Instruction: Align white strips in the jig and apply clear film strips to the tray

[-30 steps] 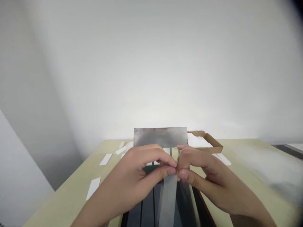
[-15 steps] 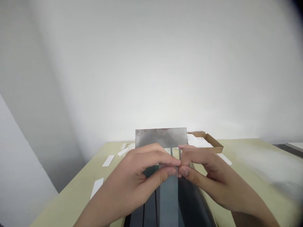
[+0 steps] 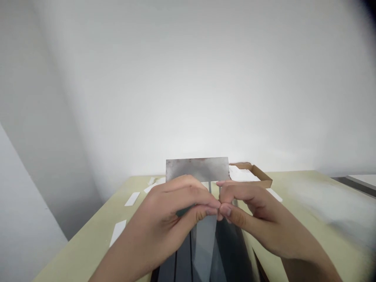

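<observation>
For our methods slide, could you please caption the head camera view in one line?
Left hand and right hand pinch a grey strip before a metal plate on a table.

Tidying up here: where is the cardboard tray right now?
In the head view, the cardboard tray sits at the far edge of the table, just right of the metal sheet and beyond the right hand.

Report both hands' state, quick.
Left hand: closed, pinching the top of a translucent grey strip.
Right hand: closed, fingertips meeting the left's; whether it grips the strip cannot be told.
</observation>
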Motion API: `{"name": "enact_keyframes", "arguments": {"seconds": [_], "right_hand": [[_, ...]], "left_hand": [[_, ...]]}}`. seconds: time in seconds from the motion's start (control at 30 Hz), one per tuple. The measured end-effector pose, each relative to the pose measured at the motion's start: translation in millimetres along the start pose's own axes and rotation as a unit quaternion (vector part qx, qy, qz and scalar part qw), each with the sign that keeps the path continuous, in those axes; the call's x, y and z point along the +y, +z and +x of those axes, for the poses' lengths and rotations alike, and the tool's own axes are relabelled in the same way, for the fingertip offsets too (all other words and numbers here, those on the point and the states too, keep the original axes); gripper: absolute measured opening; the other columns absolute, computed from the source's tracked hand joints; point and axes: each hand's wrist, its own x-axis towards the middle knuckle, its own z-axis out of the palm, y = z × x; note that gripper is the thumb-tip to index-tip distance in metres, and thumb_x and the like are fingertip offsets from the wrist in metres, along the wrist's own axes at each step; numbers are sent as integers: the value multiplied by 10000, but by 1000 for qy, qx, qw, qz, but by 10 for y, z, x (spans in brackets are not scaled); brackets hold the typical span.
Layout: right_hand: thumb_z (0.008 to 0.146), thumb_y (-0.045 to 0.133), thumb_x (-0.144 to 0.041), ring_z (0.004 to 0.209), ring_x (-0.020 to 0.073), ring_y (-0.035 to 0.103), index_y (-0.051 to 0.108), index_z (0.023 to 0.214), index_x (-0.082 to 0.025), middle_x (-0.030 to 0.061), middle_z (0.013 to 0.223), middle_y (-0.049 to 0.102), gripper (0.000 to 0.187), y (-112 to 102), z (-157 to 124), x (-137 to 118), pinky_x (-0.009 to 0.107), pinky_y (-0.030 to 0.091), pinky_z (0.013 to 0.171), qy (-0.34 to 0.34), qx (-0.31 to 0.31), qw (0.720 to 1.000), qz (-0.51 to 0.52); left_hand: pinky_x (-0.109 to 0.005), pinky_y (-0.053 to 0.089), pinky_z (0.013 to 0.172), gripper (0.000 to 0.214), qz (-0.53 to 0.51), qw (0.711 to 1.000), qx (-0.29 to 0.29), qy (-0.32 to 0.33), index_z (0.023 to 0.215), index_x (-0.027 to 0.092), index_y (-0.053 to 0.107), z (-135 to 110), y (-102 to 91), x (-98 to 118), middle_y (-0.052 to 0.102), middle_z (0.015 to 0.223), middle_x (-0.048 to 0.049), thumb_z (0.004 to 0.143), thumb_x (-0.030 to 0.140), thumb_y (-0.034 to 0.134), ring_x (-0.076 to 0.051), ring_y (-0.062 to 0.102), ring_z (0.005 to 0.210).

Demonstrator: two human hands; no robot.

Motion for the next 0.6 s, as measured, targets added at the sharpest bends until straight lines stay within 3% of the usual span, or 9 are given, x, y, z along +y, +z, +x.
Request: {"name": "enact_keyframes", "arguments": {"seconds": [0.3,0.6], "right_hand": [[1062,587,-407,790,121,522,679,912,-197,-2,828,595,274,-16,47,-30,275,399,725,91,-31,980,177],[1057,602,-399,751,109,512,689,883,-203,-10,793,588,277,4,76,-18,264,403,716,91,-35,966,239]], "left_hand": [[-160,510,730,340,5,998,19,56,1184,286,738,14,44,-3,690,983,17,998,36,603,-71,656,847],[-189,503,786,281,20,998,23,63,1092,244,704,7,38,-9,672,991,17,996,14,576,-79,639,907]]}}
